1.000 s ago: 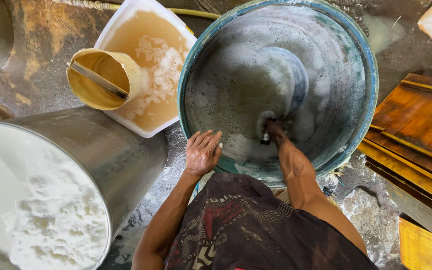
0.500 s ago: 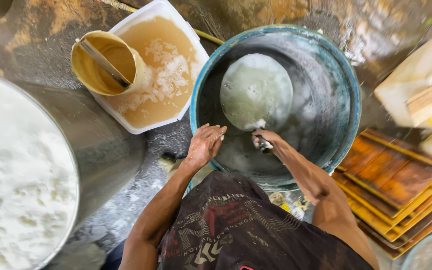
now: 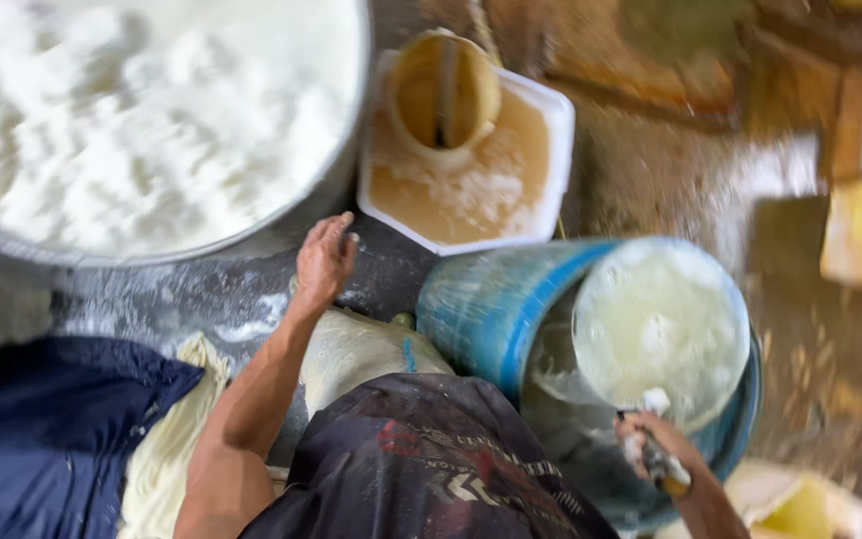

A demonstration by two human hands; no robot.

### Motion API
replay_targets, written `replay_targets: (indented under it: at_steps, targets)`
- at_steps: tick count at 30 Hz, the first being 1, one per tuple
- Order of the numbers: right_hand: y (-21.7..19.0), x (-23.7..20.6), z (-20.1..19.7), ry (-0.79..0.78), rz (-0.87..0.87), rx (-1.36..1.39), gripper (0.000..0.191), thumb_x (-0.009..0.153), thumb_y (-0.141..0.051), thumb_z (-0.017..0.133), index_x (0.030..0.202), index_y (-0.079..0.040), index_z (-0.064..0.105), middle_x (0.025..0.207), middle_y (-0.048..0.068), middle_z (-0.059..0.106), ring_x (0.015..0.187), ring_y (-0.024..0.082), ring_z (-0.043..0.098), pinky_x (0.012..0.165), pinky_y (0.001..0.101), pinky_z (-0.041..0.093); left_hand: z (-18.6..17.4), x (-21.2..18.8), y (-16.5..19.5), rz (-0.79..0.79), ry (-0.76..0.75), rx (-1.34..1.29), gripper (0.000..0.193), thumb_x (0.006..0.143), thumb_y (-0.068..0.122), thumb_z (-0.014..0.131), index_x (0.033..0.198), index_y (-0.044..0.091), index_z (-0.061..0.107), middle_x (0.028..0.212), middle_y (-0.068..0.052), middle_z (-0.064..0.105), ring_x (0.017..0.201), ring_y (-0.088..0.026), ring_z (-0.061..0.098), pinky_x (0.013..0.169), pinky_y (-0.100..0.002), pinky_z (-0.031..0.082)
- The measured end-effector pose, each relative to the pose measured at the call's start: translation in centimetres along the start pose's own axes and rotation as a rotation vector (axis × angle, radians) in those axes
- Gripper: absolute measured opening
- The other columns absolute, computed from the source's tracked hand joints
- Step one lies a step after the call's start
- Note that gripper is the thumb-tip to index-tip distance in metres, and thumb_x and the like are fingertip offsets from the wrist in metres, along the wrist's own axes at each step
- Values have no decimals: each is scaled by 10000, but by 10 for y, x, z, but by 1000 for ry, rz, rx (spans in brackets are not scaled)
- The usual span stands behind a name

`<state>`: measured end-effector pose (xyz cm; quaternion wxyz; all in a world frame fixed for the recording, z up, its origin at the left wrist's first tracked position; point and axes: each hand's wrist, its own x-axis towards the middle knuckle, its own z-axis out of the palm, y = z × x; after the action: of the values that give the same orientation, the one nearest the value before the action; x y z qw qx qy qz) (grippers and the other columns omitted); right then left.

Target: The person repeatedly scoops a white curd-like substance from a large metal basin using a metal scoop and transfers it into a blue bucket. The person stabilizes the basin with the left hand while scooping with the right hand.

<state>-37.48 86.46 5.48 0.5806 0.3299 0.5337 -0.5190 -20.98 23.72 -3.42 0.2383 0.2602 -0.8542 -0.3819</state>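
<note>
The right hand, at five o'clock, is gripping a small dark-handled tool with its fingers closed round it, inside the round blue plastic basin, which is tilting and holding a pale, foamy white mass. The left hand, near centre, is resting with fingers loosely spread and holding nothing on the wet dark floor. At twelve o'clock, a white square tub of brownish liquid is carrying a yellow scoop. At ten o'clock, a large metal vat of white curd is standing.

Wet, grimy floor — dim, yellowish light, foam-streaked.
</note>
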Motion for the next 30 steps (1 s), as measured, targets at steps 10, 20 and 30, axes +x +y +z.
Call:
replay_targets:
  at_steps: [10, 20, 30]
  targets:
    - [-85, 73, 213, -60, -11, -184, 333, 976, -254, 520, 1143, 34, 535, 683, -11, 540, 493, 75, 499, 375, 231, 400, -132, 10, -178, -191, 343, 369, 615, 979, 139, 656, 1557, 69, 457, 1543, -202, 463, 1474, -424, 376, 1224, -631, 254]
    - [-180, 208, 470, -171, 107, -744, 261, 956, -275, 536, 1024, -28, 588, 612, -30, 533, 446, 97, 509, 341, 266, 408, -168, 19, -220, -364, 260, 524, 748, 1002, 297, 639, 1632, 108, 282, 1708, -184, 164, 1568, -404, 87, 1241, -629, 24]
    - [-253, 304, 616, -115, -276, -1005, 236, 913, -113, 573, 753, 61, 578, 609, 142, 617, 510, 262, 623, 429, 372, 503, -171, 23, -207, -357, 323, 476, 680, 936, 213, 658, 1572, 171, 421, 1675, -148, 301, 1556, -427, 211, 1247, -610, 152]
